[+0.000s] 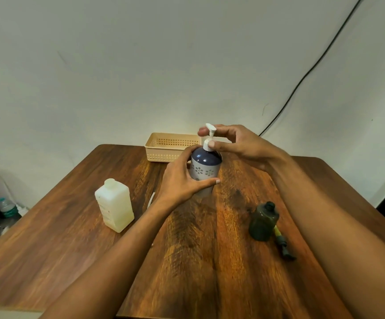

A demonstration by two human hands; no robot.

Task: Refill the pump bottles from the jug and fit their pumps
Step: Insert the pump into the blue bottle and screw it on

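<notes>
A dark blue and grey flowered pump bottle (206, 164) stands upright near the middle of the wooden table (210, 261). My left hand (182, 183) is wrapped around its body. A white pump (210, 137) sits in its neck, and my right hand (235, 143) pinches the pump's collar with thumb and fingers. To the left stands a white square jug (115, 210), uncapped and upright. At the right stands a small dark olive bottle (264, 221) with an open neck, and a pump with a yellow tube (282, 242) lies on the table just beside it.
A beige perforated basket (170, 146) sits at the table's far edge, behind the blue bottle. A thin white tube (151, 199) lies by my left wrist. A black cable (306, 72) runs down the wall. Bottles stand on the floor at the left.
</notes>
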